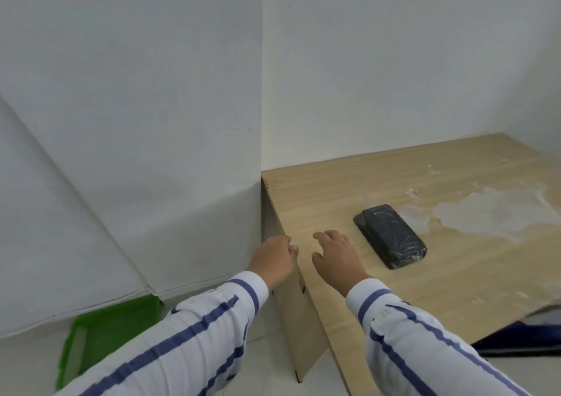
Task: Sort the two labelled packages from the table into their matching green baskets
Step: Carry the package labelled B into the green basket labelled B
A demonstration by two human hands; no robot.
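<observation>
The black package point(390, 236) lies flat on the wooden table point(334, 201), wrapped in shiny film, its long side running from the far left toward the near right. We see no label on the face turned toward us. Neither of our hands touches it.

Our right hand point(337, 256) hovers over the table just left of the package, palm down, fingers point(321, 236) loosely spread and apart, gripping nothing. The package's near end sits just beyond the hand's right side, with a strip of bare tabletop between them.

Our left hand point(274, 259) hangs at the table's left edge, beside the corner where the top meets the side panel point(291, 319). Its fingers curl inward, half closed, and we see nothing held in them; whether the fingertips touch the edge we cannot tell.

Both forearms wear white sleeves with blue stripes point(194, 335), reaching in from the bottom of the view.

Farther out on the table, to the right of the package, a pale, whitish patch point(498, 213) spreads over the wood.

Down on the floor to the left, a green basket point(100, 332) shows partly, its far end tucked under a white sheet point(121, 183) that drapes the wall and folds over it. What lies in the basket we cannot tell. White walls point(394, 61) meet behind the table.
</observation>
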